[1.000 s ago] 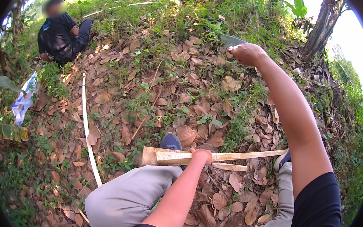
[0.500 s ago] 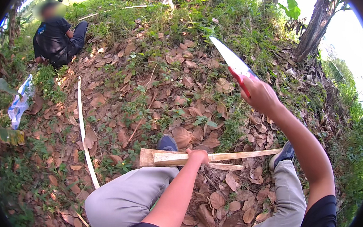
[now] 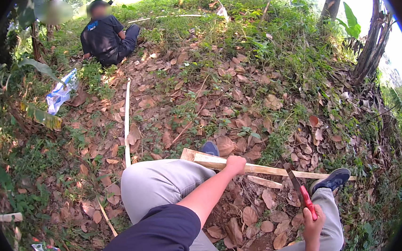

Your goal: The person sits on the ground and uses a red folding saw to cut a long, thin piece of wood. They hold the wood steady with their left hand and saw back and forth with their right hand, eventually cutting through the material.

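Note:
My left hand [image 3: 235, 164] is closed around a long pale strip of split bamboo or wood [image 3: 266, 169]. The strip slants across between my legs, its far right end by my right shoe. In my right hand [image 3: 314, 224] is a red-handled knife [image 3: 294, 180], its dark blade pointing up and crossing the strip in view; whether the edge touches it, I cannot tell. Under the strip lies a shorter pale wooden piece [image 3: 265, 182], partly hidden. A thick block-like end [image 3: 190, 155] shows left of my left hand, beside my left shoe.
Dry leaves and weeds cover the sloping ground. A long pale pole [image 3: 127, 119] lies ahead on the left, near a blue-and-white plastic bag [image 3: 61, 91]. Another person [image 3: 103, 39] in dark clothes sits farther off. Tree trunks [image 3: 371, 43] stand at the right.
My right hand has swung the knife down from raised height to the strip. My left hand still grips the strip. The view has shifted, so the surroundings appear farther right.

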The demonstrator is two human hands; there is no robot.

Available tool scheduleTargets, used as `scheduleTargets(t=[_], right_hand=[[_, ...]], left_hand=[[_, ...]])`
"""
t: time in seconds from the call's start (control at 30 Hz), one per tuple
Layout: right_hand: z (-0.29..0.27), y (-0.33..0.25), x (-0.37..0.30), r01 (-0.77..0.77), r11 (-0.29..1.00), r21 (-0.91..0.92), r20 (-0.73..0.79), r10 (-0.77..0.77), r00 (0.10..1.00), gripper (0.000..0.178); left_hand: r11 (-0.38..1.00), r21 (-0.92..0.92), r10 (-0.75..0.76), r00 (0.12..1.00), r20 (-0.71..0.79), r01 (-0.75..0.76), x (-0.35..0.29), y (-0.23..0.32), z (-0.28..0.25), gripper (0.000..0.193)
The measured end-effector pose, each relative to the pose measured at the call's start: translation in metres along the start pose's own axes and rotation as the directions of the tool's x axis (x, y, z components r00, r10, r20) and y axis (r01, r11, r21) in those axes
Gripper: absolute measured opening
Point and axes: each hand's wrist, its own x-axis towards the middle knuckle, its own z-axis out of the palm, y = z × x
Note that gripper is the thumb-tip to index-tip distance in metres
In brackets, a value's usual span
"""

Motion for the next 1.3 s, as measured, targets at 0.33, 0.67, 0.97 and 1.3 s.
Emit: scheduleTargets(t=[0.33,0.67,0.97,1.3], right_hand=[[0.001,-0.007,-0.011,0.041,0.999,0.012,-0.059,-0.04,0.997,0.018],[0.016,-0.005,-0.012,-0.025,0.999,-0.033,0.058,0.027,0.998,0.018],[0.026,-0.016,-0.007,0.027,0.999,-0.026,0.094,-0.024,0.995,0.015],[0.023,-0.01,-0.01,-0.005,0.998,-0.061,0.109,0.011,0.994,0.017]], left_hand=[[0.987,0.047,0.159,0.98,-0.117,-0.154,-0.017,-0.002,-0.001,0.037],[0.985,0.03,0.171,0.977,-0.129,-0.168,-0.005,-0.003,0.009,0.035],[0.979,-0.003,0.197,0.961,-0.196,-0.202,-0.014,0.015,0.008,0.046],[0.976,0.0,0.214,0.967,-0.14,-0.216,-0.018,0.02,-0.004,0.029]])
